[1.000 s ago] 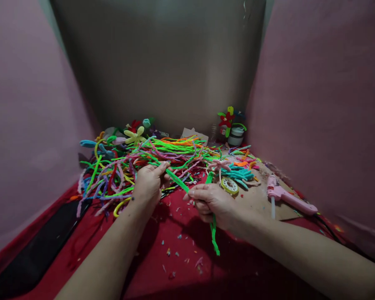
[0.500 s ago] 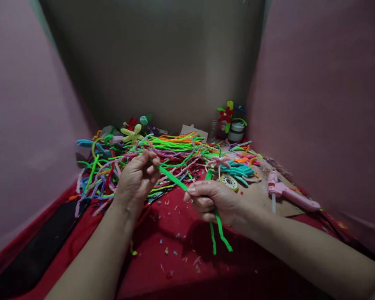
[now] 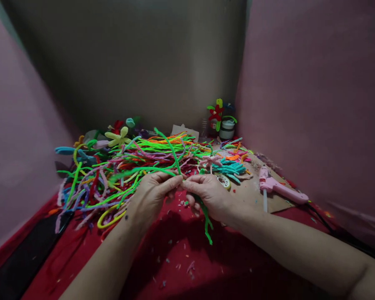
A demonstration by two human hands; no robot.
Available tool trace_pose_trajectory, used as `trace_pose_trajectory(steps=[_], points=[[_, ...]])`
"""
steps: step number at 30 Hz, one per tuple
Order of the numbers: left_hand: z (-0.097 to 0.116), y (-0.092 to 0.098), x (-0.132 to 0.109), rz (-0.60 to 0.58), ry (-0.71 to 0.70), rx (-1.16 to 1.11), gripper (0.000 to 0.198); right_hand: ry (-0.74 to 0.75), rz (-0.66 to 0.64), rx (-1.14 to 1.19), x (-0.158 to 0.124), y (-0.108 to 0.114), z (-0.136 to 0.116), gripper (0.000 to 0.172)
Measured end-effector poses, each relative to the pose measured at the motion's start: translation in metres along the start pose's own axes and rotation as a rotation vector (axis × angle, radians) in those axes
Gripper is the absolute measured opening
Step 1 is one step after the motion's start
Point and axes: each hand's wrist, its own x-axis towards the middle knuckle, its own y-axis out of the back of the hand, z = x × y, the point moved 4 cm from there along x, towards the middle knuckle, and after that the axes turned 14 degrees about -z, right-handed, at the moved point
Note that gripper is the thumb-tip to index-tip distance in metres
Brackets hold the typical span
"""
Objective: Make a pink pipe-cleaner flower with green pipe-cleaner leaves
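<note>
Bright green pipe cleaners [image 3: 171, 151] meet between my two hands, their fingertips nearly touching over the front of the table. My left hand [image 3: 158, 192] pinches them with thumb and forefinger; one strand sticks up and away, another runs off to the left, blurred by motion. My right hand [image 3: 208, 192] is closed on the green pipe cleaners too, and further green ends hang below its palm. Just where the strands cross is hidden by the fingers. Beyond the hands lies a big heap of loose pipe cleaners [image 3: 134, 156] in many colours.
A pink glue gun [image 3: 281, 188] rests on a brown board [image 3: 253, 193] at right, near a tape roll [image 3: 223, 181] and teal pipe cleaner pieces [image 3: 231, 168]. Finished fuzzy flowers [image 3: 118, 136] stand behind the heap. Scraps dot the red cloth [image 3: 175, 275]. A black flat object [image 3: 28, 258] lies at left.
My hands have come together from being apart with a green strand stretched between them. Green strands now stick up and out leftward past my left hand. The camera view has shifted slightly right.
</note>
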Motion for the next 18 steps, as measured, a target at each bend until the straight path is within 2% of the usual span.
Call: trace_pose_trajectory(steps=[4, 9, 11, 14, 18], points=[[-0.001, 0.000, 0.001, 0.100, -0.021, 0.041, 0.030, -0.067, -0.076, 0.055, 0.000, -0.005, 0.004, 0.023], [-0.003, 0.016, 0.000, 0.255, -0.009, 0.023, 0.029, -0.171, -0.167, 0.183, -0.003, -0.011, 0.014, 0.015], [-0.003, 0.022, 0.000, 0.307, -0.028, 0.006, 0.028, -0.220, -0.216, 0.238, -0.006, -0.013, 0.019, 0.017], [-0.003, 0.028, 0.001, 0.326, -0.054, 0.018, 0.027, -0.246, -0.271, 0.272, -0.008, -0.016, 0.024, 0.022], [-0.003, 0.028, 0.004, 0.269, -0.030, 0.048, 0.021, -0.212, -0.260, 0.202, -0.007, -0.017, 0.022, 0.029]])
